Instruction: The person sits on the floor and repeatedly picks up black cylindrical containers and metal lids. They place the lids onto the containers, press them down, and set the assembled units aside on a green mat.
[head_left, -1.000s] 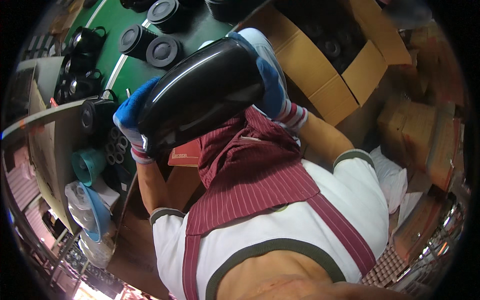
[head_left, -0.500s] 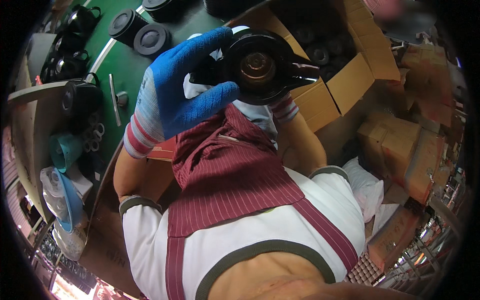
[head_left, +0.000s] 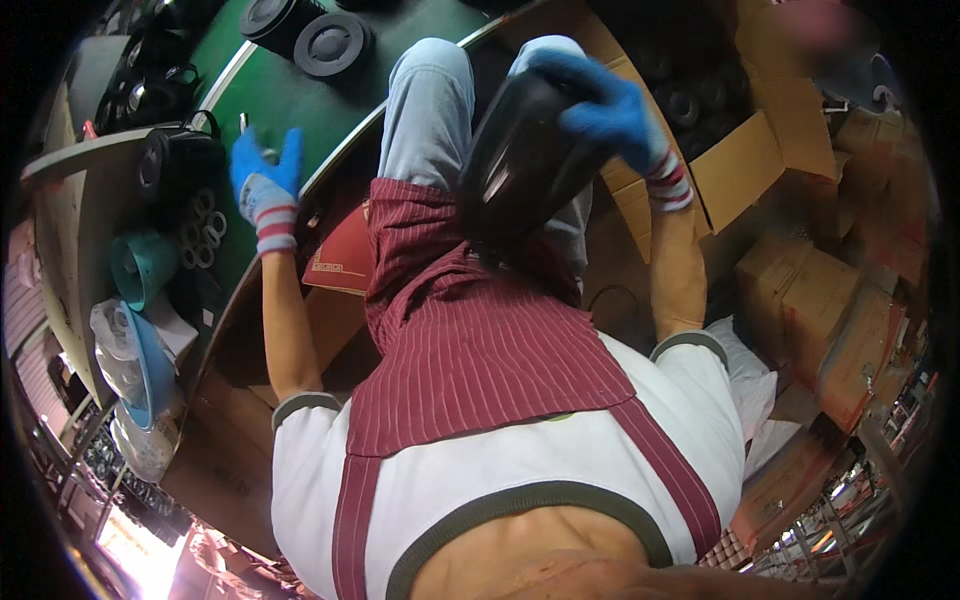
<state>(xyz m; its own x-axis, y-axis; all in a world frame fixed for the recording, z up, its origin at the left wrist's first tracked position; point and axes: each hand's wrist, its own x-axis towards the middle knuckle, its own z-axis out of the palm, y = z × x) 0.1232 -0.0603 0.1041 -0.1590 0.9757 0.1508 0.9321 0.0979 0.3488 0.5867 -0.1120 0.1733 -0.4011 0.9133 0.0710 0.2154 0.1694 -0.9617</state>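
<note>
A dark, glossy, cylinder-shaped vessel [head_left: 535, 150] is tilted over my lap, blurred by motion. My right hand [head_left: 610, 110], in a blue-coated glove with a striped cuff, grips its upper right side. Out at the left, my left hand [head_left: 265, 180], gloved alike, is over the green work surface with thumb and fingers spread. Under and beside those fingers, parts of a metal T-shaped tool [head_left: 243, 122] show. The hand covers the rest of it, and whether it touches the tool is unclear.
Ribbed black round parts [head_left: 333, 46] stand on the green table [head_left: 300, 95]. Black handled vessels [head_left: 180, 160], white rings [head_left: 205, 230] and a teal cup [head_left: 140, 270] are at the left. An open cardboard box [head_left: 740, 170] with dark round parts is at the right; closed cartons [head_left: 795, 290] stand nearer.
My left hand has let go of the vessel and moved left to the metal tool. The vessel has turned from its round end facing up to its side showing, held by my right hand.
</note>
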